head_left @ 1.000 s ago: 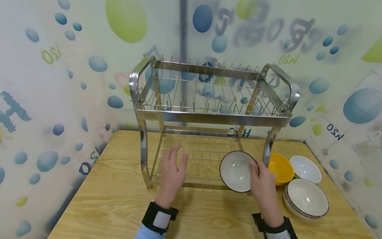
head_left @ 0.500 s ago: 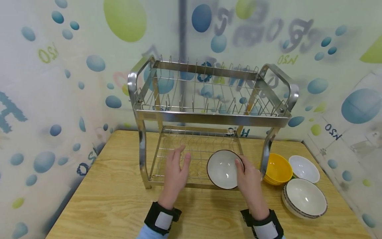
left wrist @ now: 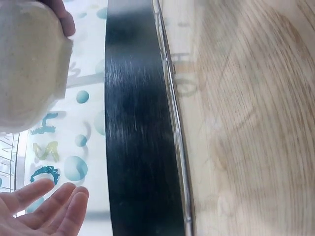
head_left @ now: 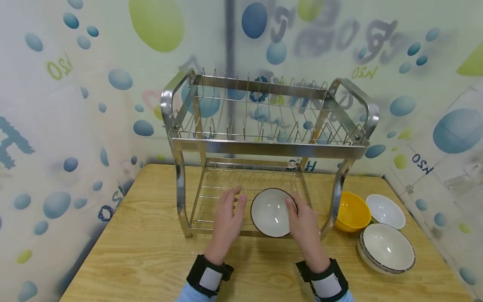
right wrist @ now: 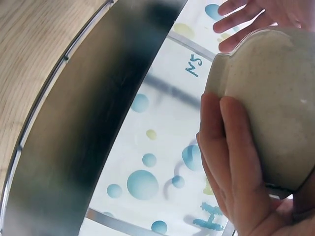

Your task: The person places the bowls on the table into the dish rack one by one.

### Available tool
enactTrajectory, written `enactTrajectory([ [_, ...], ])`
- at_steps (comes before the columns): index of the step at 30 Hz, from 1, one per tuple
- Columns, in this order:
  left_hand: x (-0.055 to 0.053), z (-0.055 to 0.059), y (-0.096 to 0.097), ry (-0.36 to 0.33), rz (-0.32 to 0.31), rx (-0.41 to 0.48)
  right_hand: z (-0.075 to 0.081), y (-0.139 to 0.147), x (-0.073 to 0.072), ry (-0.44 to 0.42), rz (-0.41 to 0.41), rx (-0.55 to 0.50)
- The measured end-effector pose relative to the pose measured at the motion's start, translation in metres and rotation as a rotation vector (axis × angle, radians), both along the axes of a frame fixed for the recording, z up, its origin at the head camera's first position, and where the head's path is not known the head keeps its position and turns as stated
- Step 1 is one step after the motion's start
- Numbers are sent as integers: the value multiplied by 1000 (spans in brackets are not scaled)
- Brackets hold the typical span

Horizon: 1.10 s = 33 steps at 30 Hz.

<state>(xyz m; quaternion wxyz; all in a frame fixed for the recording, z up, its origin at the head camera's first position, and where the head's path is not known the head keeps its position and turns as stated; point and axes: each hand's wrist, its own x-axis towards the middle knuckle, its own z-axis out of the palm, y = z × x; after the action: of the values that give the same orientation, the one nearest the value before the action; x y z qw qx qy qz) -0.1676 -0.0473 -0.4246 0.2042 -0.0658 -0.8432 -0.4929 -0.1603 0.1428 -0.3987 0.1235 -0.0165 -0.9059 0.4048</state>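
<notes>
My right hand grips a white bowl with a dark rim by its right side, thumb inside and fingers under the outer wall. In the right wrist view the fingers lie along the bowl's pale speckled outside. Just left of the bowl, my left hand is held with fingers loosely extended and a gap to the rim. The left wrist view has the left fingers below the bowl, holding nothing. Both hands are in front of the lower tier of a two-tier metal dish rack.
On the wooden table, right of the rack, stand stacked yellow bowls, a white bowl and stacked cream bowls with patterned rims. The rack's right front leg rises between the right hand and the yellow bowls. A patterned wall is behind.
My right hand has carried the bowl leftward, from near the rack's right leg toward the middle. The left hand has shifted slightly right, so the hands are closer together.
</notes>
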Motion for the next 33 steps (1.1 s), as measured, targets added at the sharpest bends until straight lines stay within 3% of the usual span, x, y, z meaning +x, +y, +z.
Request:
enactTrajectory([
  [14,1,1,5,-111,-67,116,-2,-8,0,70,39,26],
  [24,3,-2,9,-141,-125,160,-1,-14,-2,41,51,-11],
  [33,4,0,5,-250,-195,248,-1,-18,0,22,60,-39],
])
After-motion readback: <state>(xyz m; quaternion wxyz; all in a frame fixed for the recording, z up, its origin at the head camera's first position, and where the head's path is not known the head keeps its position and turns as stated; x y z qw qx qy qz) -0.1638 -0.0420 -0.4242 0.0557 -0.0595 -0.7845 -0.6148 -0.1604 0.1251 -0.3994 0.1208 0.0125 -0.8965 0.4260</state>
